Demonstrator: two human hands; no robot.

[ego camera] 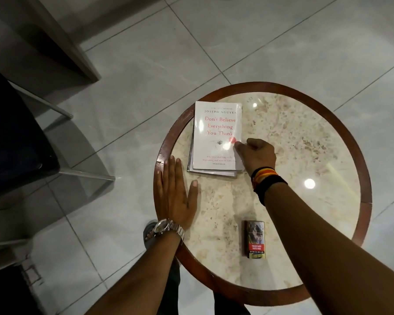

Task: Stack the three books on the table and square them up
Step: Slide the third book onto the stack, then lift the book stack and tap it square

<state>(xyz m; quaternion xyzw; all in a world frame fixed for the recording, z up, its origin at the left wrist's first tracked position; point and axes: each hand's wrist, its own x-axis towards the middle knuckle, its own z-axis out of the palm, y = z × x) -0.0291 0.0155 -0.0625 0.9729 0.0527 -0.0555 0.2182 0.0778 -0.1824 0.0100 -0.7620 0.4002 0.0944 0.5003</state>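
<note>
Three books: piled (pixel 215 142) on the left part of the round table (pixel 359 169), white cover uppermost, title facing up.
Stack edges: lower two peeking out along the left side and the near edge, so not yet flush; top cover sitting slightly askew over them.
Right hand (pixel 258 156): at the pile's right edge, fingers curled in narrow, tips touching the top cover near its red mark; pinching or merely nudging, impossible to tell.
Left hand (pixel 176 192): flat on the tabletop just beside the pile's near-left corner, fingers together and straight, thumb (pixel 193 189) spread toward the books, holding nothing, not touching the pile.
Step in hand: probably squaring up, stacking itself looking finished.
Risk one: glossy top cover sliding further left under a one-sided push, since nothing backs the opposite edge at this moment.
Risk two: whole pile drifting toward the wooden rim (pixel 166 142), already close on that side, on a polished stone surface.
Risk three: cover lifting or bending if caught at the corner instead of pressed along the edge.
Nearby: small printed packet (pixel 255 239) near the front edge, well apart from the books, clear of the work.
Surroundings: tiled floor (pixel 237 42), dark chair (pixel 11 137) to the left.
</note>
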